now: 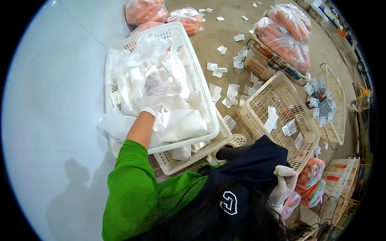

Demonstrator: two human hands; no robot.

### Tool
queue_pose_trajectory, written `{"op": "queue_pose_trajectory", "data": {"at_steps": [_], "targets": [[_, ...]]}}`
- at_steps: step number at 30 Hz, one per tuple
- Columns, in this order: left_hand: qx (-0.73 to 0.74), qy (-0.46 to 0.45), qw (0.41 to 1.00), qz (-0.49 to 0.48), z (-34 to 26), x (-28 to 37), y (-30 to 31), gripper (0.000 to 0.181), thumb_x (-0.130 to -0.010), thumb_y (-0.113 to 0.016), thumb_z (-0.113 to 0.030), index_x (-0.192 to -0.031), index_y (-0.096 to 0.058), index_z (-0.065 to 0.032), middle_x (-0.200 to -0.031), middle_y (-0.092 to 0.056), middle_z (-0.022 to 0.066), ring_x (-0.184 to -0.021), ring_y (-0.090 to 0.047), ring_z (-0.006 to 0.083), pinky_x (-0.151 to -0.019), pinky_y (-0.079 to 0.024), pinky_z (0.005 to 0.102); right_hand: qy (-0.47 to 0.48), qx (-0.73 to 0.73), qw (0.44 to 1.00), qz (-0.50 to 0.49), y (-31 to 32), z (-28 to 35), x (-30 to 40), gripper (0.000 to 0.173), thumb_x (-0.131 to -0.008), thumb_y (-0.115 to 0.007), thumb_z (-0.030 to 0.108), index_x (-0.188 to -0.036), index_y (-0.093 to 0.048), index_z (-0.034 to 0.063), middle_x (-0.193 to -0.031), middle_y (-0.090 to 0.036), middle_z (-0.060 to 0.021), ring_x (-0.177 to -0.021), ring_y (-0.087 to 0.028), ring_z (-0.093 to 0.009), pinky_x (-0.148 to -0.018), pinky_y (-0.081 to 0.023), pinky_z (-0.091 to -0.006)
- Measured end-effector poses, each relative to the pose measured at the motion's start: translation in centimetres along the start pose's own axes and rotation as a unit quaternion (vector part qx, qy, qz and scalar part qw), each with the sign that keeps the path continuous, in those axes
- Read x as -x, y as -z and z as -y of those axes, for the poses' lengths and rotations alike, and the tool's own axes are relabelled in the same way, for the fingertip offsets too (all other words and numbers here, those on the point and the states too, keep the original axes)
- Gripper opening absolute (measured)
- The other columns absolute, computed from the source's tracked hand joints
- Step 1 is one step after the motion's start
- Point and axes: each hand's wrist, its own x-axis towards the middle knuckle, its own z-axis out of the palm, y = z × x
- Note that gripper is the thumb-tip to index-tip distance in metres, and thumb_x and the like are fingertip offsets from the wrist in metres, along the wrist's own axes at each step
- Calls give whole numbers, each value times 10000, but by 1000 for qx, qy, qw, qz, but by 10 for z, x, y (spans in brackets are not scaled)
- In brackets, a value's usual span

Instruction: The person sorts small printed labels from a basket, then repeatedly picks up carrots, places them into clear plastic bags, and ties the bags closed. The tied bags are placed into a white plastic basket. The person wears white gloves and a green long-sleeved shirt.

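Observation:
My left hand (159,87), in a thin clear glove, reaches into a white plastic basket (215,120) piled with clear plastic bags (184,120). Its fingertips are lost among the film, so whether they grip a bag cannot be told. On the other side, my right hand (283,183) wears a white glove and is held beside my dark apron (253,162). The fingers of that hand are curled in, and nothing shows in them. A second basket (169,168), also with plastic packaging in it, sits beneath the first.
An openwork plastic crate (250,105) with a few labels inside stands at right. Bagged carrots (283,42) top a crate behind it; more carrot bags (184,21) lie beyond my basket. Labels stick around a keypad device (325,105). Paper scraps (232,90) litter the floor by a white wall (60,90).

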Motion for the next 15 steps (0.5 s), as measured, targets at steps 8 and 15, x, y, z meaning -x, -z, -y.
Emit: {"op": "queue_pose_trajectory", "data": {"at_steps": [8, 15], "targets": [[-242, -54, 961, -124, 45, 10, -26, 818, -664, -729, -399, -1306, -388, -23, -1292, -430, 216, -1216, -406, 359, -1003, -349, 428, -28, 8, 1000, -8, 1, -9, -1, 144, -812, -508, -97, -876, -536, 29, -910, -631, -120, -786, -591, -150, -748, -481, -254], [84, 96, 990, -55, 33, -25, -10, 508, -684, -710, -305, -1044, -585, 30, -1028, -619, 217, -946, -609, 341, -833, -476, 431, -47, 13, 998, -31, 26, -29, 10, 138, -805, -525, -89, -877, -553, 25, -895, -642, -111, -771, -596, -144, -743, -481, -253]]}}
